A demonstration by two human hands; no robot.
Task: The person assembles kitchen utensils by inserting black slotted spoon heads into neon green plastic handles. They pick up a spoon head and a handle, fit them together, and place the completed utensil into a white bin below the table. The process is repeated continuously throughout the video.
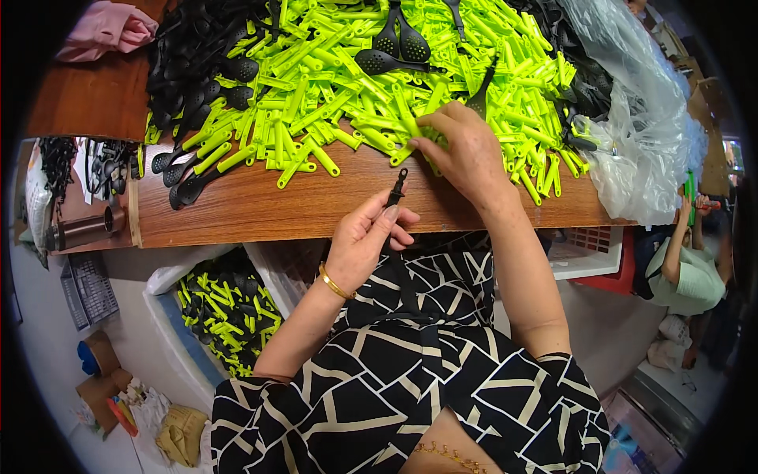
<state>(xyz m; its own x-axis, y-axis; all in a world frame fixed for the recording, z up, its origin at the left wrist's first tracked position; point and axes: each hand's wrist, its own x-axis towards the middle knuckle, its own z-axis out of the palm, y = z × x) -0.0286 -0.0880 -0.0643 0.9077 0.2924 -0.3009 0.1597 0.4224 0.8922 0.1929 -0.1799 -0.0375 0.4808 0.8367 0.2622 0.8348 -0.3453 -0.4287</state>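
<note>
My left hand (357, 243) is closed round a black kitchen utensil (400, 185) near the table's front edge. The thin tip with a small loop points up and away; the lower end is hidden by my hand and the dark clothing. At the front of a heap of lime-green plastic handles (316, 118), my right hand (467, 154) pinches a green handle (412, 126) between thumb and fingers. Several black perforated spoons (391, 62) lie on top of the heap, beyond the right hand. Left of the heap, black spoons with green handles fitted (189, 188) lie together.
The wooden tabletop (300, 209) ends just before me. Black utensil heads (178, 59) pile up at far left; clear plastic sheeting (632, 118) covers the right end. Below left stands a lined bin of green-handled utensils (225, 308). Another person (685, 268) is at far right.
</note>
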